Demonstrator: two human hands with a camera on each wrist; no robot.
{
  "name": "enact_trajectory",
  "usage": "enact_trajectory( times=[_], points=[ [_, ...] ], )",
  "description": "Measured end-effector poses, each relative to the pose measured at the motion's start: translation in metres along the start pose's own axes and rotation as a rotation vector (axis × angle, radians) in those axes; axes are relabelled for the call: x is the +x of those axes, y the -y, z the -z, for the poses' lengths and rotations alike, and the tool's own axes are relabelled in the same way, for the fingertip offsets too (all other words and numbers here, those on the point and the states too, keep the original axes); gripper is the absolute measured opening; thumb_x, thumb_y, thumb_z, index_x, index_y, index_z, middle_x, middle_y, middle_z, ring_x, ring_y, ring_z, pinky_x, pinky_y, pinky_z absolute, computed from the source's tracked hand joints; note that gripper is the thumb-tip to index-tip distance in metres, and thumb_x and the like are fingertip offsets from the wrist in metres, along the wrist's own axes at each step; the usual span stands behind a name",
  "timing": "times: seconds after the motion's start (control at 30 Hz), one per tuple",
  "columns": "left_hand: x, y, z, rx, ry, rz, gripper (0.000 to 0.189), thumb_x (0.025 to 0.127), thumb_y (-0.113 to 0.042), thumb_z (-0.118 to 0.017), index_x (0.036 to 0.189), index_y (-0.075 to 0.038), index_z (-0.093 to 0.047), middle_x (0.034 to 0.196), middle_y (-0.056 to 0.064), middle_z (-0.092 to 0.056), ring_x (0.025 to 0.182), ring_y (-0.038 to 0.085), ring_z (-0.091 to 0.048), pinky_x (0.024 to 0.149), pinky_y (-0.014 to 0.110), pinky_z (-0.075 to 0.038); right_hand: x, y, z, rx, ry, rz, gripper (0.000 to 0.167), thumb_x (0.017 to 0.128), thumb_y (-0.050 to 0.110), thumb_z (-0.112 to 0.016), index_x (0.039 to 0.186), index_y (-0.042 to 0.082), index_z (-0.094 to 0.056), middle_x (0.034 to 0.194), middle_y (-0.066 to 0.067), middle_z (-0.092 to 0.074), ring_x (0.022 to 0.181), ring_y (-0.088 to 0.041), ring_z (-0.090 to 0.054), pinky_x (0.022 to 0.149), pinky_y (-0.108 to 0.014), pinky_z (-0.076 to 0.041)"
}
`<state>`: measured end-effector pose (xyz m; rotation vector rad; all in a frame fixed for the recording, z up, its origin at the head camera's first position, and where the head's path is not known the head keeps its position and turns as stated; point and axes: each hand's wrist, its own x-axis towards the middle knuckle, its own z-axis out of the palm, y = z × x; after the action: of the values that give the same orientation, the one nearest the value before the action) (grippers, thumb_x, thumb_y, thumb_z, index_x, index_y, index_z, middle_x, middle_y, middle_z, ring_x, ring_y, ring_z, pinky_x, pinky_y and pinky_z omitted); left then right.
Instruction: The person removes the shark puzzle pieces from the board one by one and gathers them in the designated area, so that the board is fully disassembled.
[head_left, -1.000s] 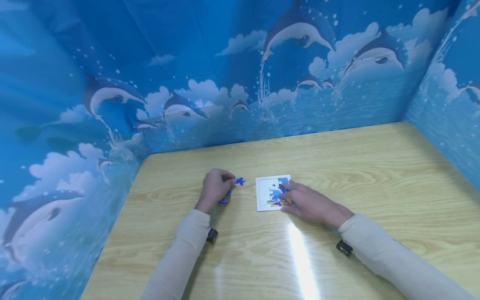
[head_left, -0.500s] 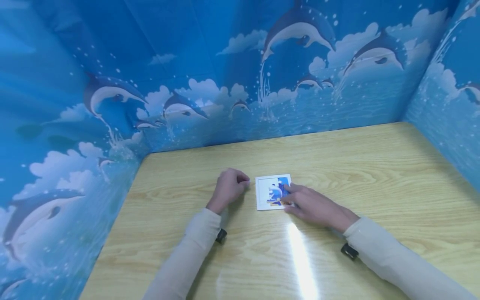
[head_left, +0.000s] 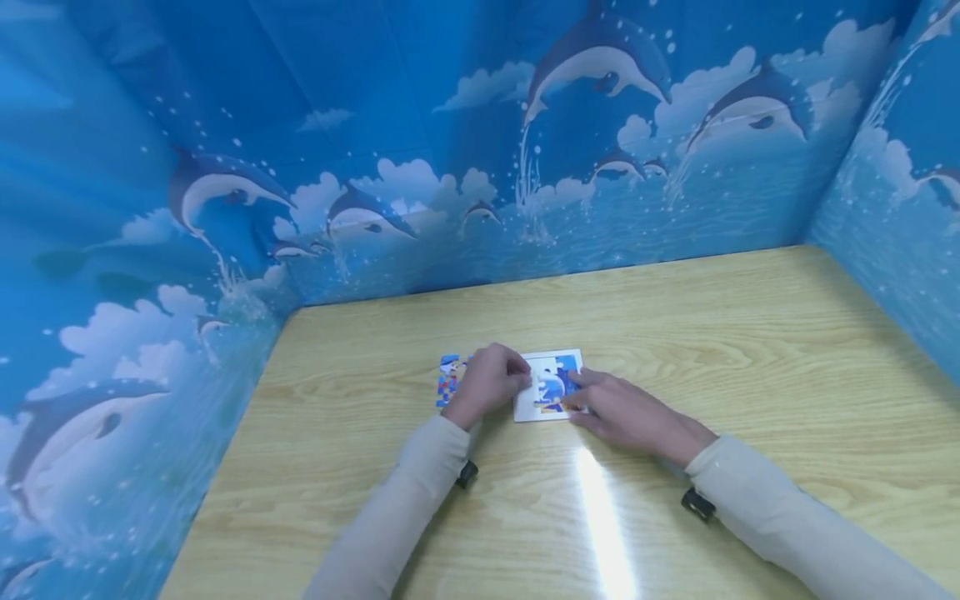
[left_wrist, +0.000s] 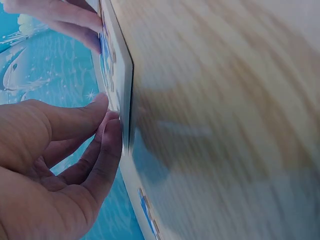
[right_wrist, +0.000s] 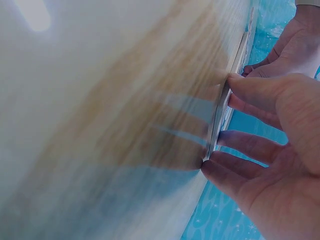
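Observation:
A square white puzzle tray (head_left: 525,414) lies on the table, with several blue, white and orange pieces (head_left: 552,387) fitted in its right part. My left hand (head_left: 491,379) is over the tray's left edge, thumb and fingertips brought together in a pinch. The small puzzle piece between them is mostly hidden by the fingers, in the left wrist view too. My right hand (head_left: 618,408) rests on the tray's right side. In the right wrist view its fingers (right_wrist: 250,145) are spread and fairly straight along the tray's edge, the thumb touching it as well.
Loose puzzle pieces (head_left: 447,383), blue, red and white, lie left of the tray, partly behind my left hand. A wood-grain table (head_left: 337,433) spreads around. Behind and at the sides hangs a blue dolphin-print backdrop (head_left: 420,225).
My left hand has moved right, from the loose pieces to the tray's left part, carrying a blue puzzle piece. That uncovers the loose pieces. My right hand has shifted slightly right on the tray.

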<state>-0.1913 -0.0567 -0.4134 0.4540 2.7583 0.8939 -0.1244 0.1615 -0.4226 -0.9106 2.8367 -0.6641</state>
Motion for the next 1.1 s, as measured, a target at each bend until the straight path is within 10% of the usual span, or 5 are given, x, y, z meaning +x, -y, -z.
enact_trajectory(
  times=[1.1],
  points=[
    [0.0053, -0.009, -0.0093, -0.047, 0.029, 0.079, 0.004, 0.088, -0.011, -0.078, 0.091, -0.013, -0.078, 0.082, -0.004, -0.07, 0.077, 0.013, -0.062, 0.074, 0.028, -0.053, 0.0, -0.0001, -0.0005, -0.011, 0.0, 0.003, 0.029, 0.094, 0.016, -0.072, 0.12, 0.002, -0.071, 0.136, -0.022, -0.06, 0.137, -0.045, -0.044, 0.11, -0.056, -0.036]
  ],
)
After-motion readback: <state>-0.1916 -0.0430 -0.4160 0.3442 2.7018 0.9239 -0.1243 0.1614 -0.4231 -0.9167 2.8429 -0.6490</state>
